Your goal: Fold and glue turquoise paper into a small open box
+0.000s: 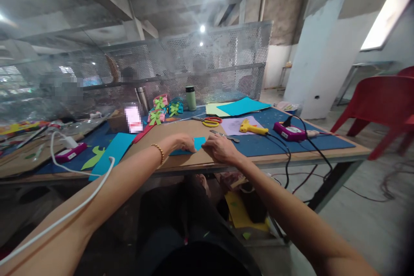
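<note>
Near the front edge of the tabletop point(317, 143), we have a small blue paper piece point(199, 142) over brown cardboard point(174, 130), our left hand point(186, 142) bent over it and our right hand point(221, 148) at its right end; we cannot tell whether either is clamped on it. Toward the back edge we see scissors point(211, 122), and toward the right edge a yellow glue gun point(253, 127) on a lilac sheet point(231, 127).
</note>
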Available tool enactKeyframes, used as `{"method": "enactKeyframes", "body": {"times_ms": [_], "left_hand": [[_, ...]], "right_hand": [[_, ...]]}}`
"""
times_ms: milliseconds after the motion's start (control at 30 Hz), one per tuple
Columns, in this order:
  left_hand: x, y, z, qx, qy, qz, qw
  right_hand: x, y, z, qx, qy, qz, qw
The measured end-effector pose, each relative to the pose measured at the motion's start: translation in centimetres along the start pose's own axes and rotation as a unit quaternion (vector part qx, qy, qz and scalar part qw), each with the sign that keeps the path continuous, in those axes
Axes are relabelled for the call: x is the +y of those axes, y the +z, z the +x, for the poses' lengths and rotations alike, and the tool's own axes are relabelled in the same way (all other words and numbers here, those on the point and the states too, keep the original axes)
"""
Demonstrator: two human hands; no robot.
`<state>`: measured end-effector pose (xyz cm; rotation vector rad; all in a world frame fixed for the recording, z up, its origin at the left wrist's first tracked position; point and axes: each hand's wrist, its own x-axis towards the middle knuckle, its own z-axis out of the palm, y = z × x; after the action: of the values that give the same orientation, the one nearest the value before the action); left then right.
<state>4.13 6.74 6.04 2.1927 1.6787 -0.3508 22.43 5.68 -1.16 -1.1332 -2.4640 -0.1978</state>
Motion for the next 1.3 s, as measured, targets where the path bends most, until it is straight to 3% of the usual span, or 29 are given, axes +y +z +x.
{"method": "enactKeyframes", "body": {"times_ms": [167,333,467,767,1300], "left_hand": [[-0.2,0.0,0.8,0.023,-0.002,0.030,0.999],[-1.5,1.6,0.2,0.126,0.036,0.004,0.991],[-2.3,2.9,-0.4,0.183,0.059,-0.019,0.981],[-1.6,2.0,-0.6,0.137,0.091,-0.007,0.986],[-1.0,1.5,-1.0,0.104,0.084,0.027,0.991]], "right_hand": [[-0.5,-0.8,0.5,-0.019,0.001,-0.010,1.000],[-1.0,-1.2,2.6,-0.032,0.016,-0.062,0.997],[-0.6,-1.0,4.2,-0.104,0.068,0.010,0.992],[-0.1,-2.0,7.0,-0.231,0.096,0.013,0.968],[0.9,-1.9,6.8,-0.141,0.122,-0.074,0.980]]}}
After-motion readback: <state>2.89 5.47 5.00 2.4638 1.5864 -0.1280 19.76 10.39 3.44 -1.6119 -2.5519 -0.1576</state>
